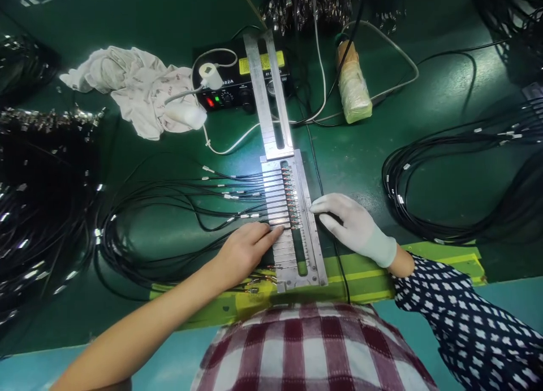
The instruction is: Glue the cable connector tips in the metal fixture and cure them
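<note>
A slotted metal fixture (292,221) lies on the green table, with black cables (271,190) laid side by side across it, their stripped ends and small metal terminals (290,196) lined up over its long opening. My bare left hand (246,249) is at the fixture's left edge, thumb and forefinger closed on a black cable at the lowest filled slot. Several slots below that cable hold none. In a white glove, my right hand (350,224) rests at the fixture's right edge, fingertips touching it, thumb apart from the fingers. Loose cable ends (258,280) lie below my left hand.
Behind the fixture stands a black control box (231,91) with a metal bracket (265,97) across it. A crumpled white cloth (139,88) lies left, a wrapped handle-like object (354,85) right. Coiled cables (407,210) and dark cable bundles (42,210) flank the work area.
</note>
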